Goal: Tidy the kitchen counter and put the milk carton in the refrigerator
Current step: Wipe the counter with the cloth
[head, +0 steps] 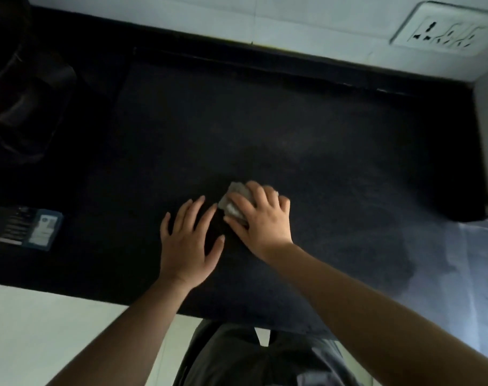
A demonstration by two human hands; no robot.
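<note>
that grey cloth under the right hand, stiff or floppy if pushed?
Probably floppy: the cloth looks crumpled and bunched under the right hand. Likely light, so it should slide with the palm across the dark counter. No roll or tip risk.

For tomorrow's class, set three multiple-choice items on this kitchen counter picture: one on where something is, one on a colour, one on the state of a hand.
1. Where does the blue carton lie on the counter?
A. near its left end
B. under the wall socket
C. between the two hands

2. What colour is the cloth?
A. red
B. grey
C. yellow

3. How is the left hand held?
A. closed in a fist
B. gripping the carton
C. open, fingers spread, palm down

Answers:
1 A, the carton lies flat far left of both hands.
2 B, grey shows under the right hand pressing on it.
3 C, all its fingers are spread and nothing is held.
</note>
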